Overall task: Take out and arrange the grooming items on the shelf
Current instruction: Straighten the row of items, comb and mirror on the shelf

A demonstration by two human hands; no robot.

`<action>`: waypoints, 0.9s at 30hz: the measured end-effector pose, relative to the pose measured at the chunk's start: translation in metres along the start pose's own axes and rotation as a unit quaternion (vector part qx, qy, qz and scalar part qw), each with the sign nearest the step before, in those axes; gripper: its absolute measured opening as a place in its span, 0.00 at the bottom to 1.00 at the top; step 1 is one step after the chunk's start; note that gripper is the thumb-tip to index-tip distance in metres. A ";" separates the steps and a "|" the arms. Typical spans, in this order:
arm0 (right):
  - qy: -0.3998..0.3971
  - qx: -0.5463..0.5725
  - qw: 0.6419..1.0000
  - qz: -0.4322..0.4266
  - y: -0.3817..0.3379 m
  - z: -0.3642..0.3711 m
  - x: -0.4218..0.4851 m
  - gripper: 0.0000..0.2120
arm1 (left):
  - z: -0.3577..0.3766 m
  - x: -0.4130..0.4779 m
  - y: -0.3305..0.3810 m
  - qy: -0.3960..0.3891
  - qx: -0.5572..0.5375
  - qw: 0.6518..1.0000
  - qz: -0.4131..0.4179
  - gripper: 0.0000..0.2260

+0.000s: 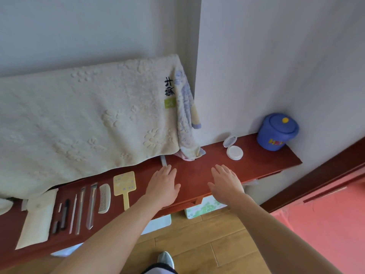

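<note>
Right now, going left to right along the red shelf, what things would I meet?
White pouch, row of slim tools, comb, yellow hand mirror, left hand, right hand, open white compact, blue lidded bucket.

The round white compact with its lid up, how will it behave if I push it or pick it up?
The compact looks flat and plastic, so probably light, and likely to slide, not roll, on the smooth red shelf. Its lid stands open, so it may flop shut when lifted; pinching the base seems safer.
</note>
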State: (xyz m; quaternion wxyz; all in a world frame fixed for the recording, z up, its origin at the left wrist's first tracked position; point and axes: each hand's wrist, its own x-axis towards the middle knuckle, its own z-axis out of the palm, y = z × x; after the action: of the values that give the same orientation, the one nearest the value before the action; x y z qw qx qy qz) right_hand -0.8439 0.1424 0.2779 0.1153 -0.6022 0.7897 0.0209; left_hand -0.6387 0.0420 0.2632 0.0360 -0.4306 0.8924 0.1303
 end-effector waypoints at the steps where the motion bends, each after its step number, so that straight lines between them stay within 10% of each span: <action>1: 0.003 -0.001 1.000 0.005 0.007 -0.001 0.004 0.25 | 0.000 0.007 0.005 -0.003 0.000 1.000 0.005 0.28; 14: 0.013 0.015 0.994 0.108 0.110 -0.007 0.048 0.25 | 0.008 0.102 0.069 -0.027 0.000 0.997 0.077 0.28; 27: -0.018 0.064 0.998 0.013 0.211 -0.001 0.127 0.33 | 0.036 0.168 0.146 -0.027 -0.037 0.997 -0.056 0.30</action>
State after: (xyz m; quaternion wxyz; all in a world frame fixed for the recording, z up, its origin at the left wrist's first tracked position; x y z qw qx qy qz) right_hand -1.0773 0.0797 0.2304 0.1673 -0.5828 0.7950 -0.0176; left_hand -0.8589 0.0110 0.2289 0.0510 -0.4770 0.8603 0.1726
